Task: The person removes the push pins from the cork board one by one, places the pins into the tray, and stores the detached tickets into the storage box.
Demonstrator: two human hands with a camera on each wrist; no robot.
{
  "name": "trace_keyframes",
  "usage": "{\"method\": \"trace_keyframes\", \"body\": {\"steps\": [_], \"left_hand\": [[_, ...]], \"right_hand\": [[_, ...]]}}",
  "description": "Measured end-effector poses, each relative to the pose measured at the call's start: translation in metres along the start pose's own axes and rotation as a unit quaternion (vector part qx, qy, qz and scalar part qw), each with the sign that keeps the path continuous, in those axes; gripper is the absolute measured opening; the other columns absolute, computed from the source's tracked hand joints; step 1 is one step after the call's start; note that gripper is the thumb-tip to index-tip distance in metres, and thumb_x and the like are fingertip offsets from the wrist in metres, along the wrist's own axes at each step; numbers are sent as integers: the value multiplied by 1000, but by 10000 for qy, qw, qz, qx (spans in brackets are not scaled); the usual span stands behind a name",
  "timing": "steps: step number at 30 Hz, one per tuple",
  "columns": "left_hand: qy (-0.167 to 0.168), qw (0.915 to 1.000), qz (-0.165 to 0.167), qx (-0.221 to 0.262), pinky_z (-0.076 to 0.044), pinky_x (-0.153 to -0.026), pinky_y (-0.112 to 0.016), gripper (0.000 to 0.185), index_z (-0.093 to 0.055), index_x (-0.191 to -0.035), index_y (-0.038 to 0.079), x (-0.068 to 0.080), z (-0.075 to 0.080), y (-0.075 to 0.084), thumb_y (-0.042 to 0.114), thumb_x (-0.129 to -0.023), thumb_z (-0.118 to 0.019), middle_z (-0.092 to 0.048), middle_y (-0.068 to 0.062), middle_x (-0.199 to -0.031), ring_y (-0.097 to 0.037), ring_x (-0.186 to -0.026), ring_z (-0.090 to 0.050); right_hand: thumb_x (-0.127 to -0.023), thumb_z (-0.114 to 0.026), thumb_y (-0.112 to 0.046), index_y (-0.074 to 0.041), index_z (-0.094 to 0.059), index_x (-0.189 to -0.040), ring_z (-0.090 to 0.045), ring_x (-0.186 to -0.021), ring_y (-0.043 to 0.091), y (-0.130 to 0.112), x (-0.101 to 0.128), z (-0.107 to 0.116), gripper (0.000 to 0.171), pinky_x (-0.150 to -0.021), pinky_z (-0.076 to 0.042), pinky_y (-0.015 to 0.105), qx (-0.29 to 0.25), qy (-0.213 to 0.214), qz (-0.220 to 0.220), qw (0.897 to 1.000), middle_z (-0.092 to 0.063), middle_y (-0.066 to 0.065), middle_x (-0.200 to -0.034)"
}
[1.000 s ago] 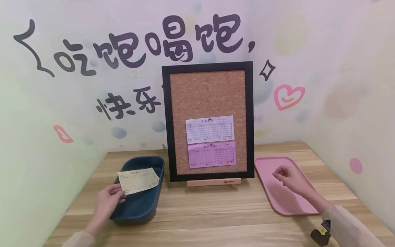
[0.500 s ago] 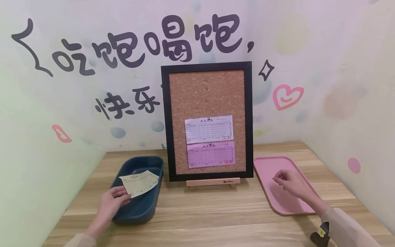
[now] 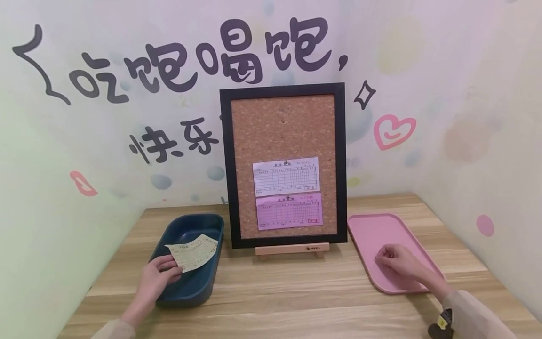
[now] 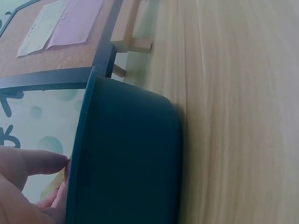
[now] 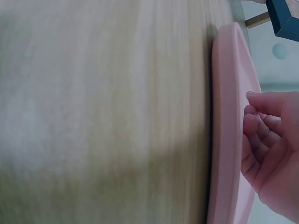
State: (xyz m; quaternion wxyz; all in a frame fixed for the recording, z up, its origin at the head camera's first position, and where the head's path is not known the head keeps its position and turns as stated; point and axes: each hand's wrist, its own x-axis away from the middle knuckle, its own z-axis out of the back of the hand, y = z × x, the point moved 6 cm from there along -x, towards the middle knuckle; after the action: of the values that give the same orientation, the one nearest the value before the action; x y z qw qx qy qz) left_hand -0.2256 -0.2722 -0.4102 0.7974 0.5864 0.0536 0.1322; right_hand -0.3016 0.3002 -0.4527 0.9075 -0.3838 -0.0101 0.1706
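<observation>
Indoors, wooden table (image 3: 296, 287), decorated wall (image 3: 127, 141).

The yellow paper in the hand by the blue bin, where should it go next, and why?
Probably lift the yellow paper out of the blue bin toward the cork board. The left hand pinches its corner over the bin, and the board already holds a white slip and a pink slip, with bare cork above them.
</observation>
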Motion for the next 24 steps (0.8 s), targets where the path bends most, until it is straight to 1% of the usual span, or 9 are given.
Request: {"method": "trace_keyframes", "body": {"steps": [3,5,15,20,24], "left_hand": [[-33,10000,16,-92,-55,-62,-23,47,-39,-118,-19,0,-1,-1,-6,-79,-61,-63,-12,-86,-5,-62,-61],[-56,9999,42,-155,-55,-62,-24,48,-39,-118,-19,0,-2,-1,-6,-78,-62,-63,-14,-87,-6,-62,-62],[-159,9996,13,-238,-55,-64,-23,50,-34,-122,-19,0,0,-1,-7,-81,-58,-59,-25,-98,-3,-64,-61],[-175,9995,30,-266,-55,-65,-25,52,-33,-123,-20,2,0,0,-6,-80,-59,-60,-23,-97,-5,-65,-61],[-198,9996,-12,-224,-55,-65,-24,53,-33,-122,-19,5,0,-2,-4,-79,-60,-61,-19,-94,-5,-66,-61]], "right_hand": [[-85,-60,-10,0,-59,-81,-46,-54,2,2,0,-2,10,-45,-42,19,-98,-207,-5,9997,-55,1,-68],[-85,-60,-10,0,-59,-81,-45,-53,2,3,1,-2,11,-45,-42,19,-110,-269,-13,9996,-54,1,-68],[-85,-59,-8,1,-59,-83,-45,-55,3,4,0,-2,9,-46,-42,20,39,-264,-64,9996,-54,3,-70],[-85,-59,-6,1,-59,-83,-45,-52,2,3,0,-3,8,-44,-42,20,51,-223,-11,9997,-54,2,-68],[-85,-58,-5,2,-59,-83,-45,-52,2,4,0,-3,7,-44,-42,20,66,-204,-37,9998,-54,2,-68]]}}
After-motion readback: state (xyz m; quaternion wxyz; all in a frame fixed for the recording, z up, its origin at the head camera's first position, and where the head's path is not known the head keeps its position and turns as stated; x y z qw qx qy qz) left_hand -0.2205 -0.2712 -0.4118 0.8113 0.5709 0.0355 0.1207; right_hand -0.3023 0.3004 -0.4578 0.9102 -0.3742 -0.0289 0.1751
